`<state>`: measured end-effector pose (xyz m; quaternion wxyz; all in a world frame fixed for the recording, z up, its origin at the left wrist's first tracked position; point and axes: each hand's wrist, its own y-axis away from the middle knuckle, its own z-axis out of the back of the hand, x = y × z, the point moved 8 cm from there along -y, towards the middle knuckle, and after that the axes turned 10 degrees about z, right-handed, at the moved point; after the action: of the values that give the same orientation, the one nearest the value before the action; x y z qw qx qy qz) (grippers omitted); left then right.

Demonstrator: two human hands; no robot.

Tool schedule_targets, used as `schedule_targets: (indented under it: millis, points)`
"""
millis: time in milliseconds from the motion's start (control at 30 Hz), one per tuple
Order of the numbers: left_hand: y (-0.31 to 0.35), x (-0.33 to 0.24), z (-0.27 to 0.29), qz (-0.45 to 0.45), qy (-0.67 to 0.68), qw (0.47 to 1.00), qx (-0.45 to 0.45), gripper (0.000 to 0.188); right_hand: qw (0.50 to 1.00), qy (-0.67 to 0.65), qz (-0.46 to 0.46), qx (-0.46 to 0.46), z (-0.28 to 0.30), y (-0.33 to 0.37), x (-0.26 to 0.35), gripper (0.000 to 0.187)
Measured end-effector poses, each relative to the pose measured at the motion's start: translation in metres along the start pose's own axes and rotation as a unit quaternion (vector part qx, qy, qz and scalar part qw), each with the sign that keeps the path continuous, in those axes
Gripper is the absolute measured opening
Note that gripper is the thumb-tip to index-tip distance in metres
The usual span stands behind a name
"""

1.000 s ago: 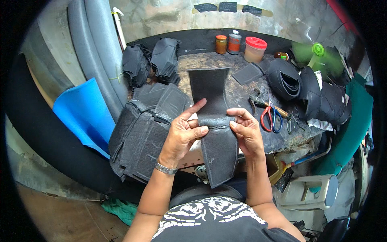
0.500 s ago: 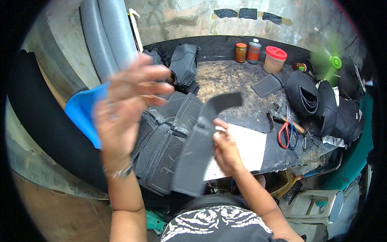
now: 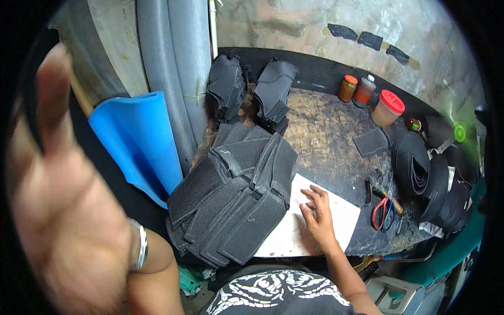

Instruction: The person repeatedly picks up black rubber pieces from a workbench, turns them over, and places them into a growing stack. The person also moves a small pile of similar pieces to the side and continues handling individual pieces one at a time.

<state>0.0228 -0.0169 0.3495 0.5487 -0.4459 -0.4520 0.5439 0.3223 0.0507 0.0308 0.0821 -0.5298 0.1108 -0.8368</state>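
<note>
Resting flat on the white board (image 3: 336, 220), the right hand (image 3: 317, 212) holds nothing; left hand (image 3: 58, 210) raised, open, empty — black pieces (image 3: 236, 194) lie stacked, 1 pile.

Blue foam roll (image 3: 137, 137), red-handled scissors (image 3: 381, 214) — red-lidded jar (image 3: 388, 108)

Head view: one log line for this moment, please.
left hand raised near camera, blurred, empty | right hand flat on white board | black foam stack beside it | scissors right

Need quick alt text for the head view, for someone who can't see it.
The right hand rests flat on a white board on a cluttered workbench, beside a fanned stack of dark grey foam pieces. The empty left hand is raised, blurred, near the camera.
</note>
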Motion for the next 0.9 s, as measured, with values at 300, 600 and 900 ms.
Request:
schedule_targets:
  millis: [300, 600, 900]
  points:
    - [0.16, 0.376, -0.03, 0.6, -0.316, 0.733, 0.051, 0.073, 0.995, 0.059, 0.078, -0.026, 0.001, 0.004, 0.006, 0.019]
    - [0.212, 0.436, -0.066, 0.652, -0.458, 0.577, 0.177, 0.111, 0.992, 0.066, 0.108, -0.02, 0.003, -0.003, 0.012, 0.016]
    - [0.221, 0.408, -0.108, 0.507, -0.466, 0.685, 0.235, 0.108, 0.992, 0.083, 0.088, 0.021, -0.006, -0.006, 0.014, 0.024]
